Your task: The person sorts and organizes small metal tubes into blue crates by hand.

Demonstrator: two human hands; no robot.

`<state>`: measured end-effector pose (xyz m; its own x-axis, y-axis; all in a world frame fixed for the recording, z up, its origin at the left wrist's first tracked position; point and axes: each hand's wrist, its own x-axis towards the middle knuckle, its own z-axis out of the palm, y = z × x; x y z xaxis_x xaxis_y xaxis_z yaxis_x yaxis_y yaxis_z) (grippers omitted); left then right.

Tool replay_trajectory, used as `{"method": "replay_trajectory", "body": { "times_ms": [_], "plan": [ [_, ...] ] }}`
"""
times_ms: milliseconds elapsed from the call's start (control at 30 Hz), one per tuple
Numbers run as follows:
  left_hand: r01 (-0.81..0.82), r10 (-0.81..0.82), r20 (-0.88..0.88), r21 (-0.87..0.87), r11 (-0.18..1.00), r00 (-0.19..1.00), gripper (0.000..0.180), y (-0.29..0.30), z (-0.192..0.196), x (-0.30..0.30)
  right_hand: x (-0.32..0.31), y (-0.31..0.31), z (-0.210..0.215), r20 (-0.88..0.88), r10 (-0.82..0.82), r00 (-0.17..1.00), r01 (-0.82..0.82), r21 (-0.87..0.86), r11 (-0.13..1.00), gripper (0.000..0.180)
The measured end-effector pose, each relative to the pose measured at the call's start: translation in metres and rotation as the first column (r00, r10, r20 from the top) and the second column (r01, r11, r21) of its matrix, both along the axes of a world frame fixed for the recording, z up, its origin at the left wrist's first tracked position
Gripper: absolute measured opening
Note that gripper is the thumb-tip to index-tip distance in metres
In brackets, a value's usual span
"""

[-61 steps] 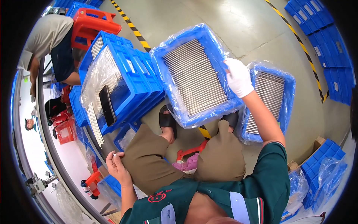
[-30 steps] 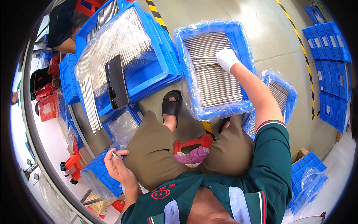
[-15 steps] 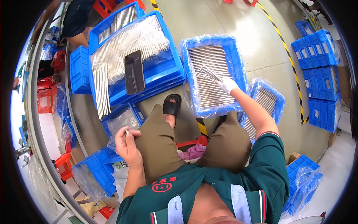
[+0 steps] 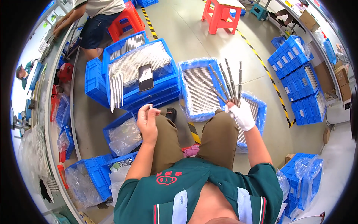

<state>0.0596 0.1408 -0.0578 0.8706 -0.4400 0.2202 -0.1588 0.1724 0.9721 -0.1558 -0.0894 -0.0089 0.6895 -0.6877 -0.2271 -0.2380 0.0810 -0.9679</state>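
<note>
In my gloved right hand is a fan of several slim metal rods with darker bands along them, pointing up and away from me. My bare left hand is raised over my left thigh, thumb and fingers pinching a small pale metallic piece too small to name. Beyond the right hand stands a blue bin lined with clear plastic, filled with rows of silvery rods. A second lined bin of rods is partly hidden behind the right hand and forearm.
At the left, stacked blue crates carry plastic-wrapped rods, loose rods and a phone. A bin with clear bags is near my left knee. Another person works at the left bench. A red stool stands ahead.
My right hand has lifted the rods from over the bin and drawn them nearer, now spread upright. My left hand has moved slightly right, still pinching the small piece. The view has tilted up.
</note>
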Motion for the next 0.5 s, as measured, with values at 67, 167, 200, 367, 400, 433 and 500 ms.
{"method": "replay_trajectory", "body": {
  "times_ms": [67, 167, 200, 367, 400, 433, 500],
  "plan": [
    [0.125, -0.135, -0.145, -0.074, 0.989, 0.980, 0.024, -0.009, 0.020, -0.014, -0.003, 0.030, 0.010, -0.062, -0.004, 0.998, -0.005, -0.151, 0.988, 0.016],
    [0.303, -0.399, -0.362, -0.295, 0.906, 0.842, 0.031, -0.015, 0.037, -0.023, -0.009, 0.059, 0.007, -0.151, -0.004, 0.988, -0.036, -0.256, 0.966, 0.016],
    [0.332, -0.475, -0.412, -0.373, 0.867, 0.778, 0.032, -0.015, 0.039, -0.024, -0.010, 0.067, 0.009, -0.198, 0.009, 0.980, -0.079, -0.351, 0.933, 0.017],
    [0.377, -0.611, -0.536, -0.488, 0.787, 0.583, 0.035, -0.002, 0.034, -0.027, -0.020, 0.092, 0.022, -0.191, 0.049, 0.980, -0.133, -0.459, 0.878, 0.016],
    [0.397, -0.648, -0.537, -0.516, 0.759, 0.540, 0.035, 0.001, 0.034, -0.029, -0.020, 0.095, 0.024, -0.211, 0.050, 0.976, -0.151, -0.494, 0.856, 0.015],
    [0.394, -0.656, -0.536, -0.529, 0.752, 0.532, 0.035, 0.003, 0.035, -0.031, -0.021, 0.096, 0.026, -0.230, 0.047, 0.972, -0.166, -0.532, 0.830, 0.014],
    [0.409, -0.654, -0.528, -0.513, 0.754, 0.543, 0.035, 0.007, 0.033, -0.031, -0.021, 0.099, 0.028, -0.262, 0.042, 0.964, -0.188, -0.565, 0.803, 0.014]
  ]
}}
